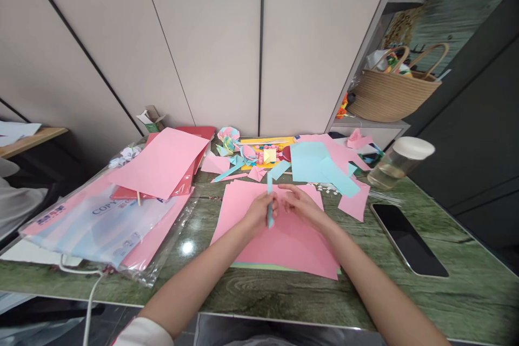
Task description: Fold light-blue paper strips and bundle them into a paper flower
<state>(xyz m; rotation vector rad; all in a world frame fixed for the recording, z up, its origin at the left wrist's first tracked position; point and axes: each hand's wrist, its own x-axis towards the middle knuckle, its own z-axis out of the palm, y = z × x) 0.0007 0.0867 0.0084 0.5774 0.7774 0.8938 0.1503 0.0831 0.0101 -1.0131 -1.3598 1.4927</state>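
My left hand (259,212) is closed around a narrow light-blue paper strip (270,194) that stands upright between my hands. My right hand (300,204) is beside it, fingers curled toward the strip's middle, touching or nearly touching it. Both hands hover over a stack of pink paper sheets (284,243) lying on the green table (251,286).
A plastic pack of paper (97,221) with pink and red sheets on top lies at left. Blue and pink paper scraps and folded pieces (308,165) lie behind the hands. A phone (407,238) and a lidded glass jar (399,163) sit at right, with a woven basket (393,92) behind.
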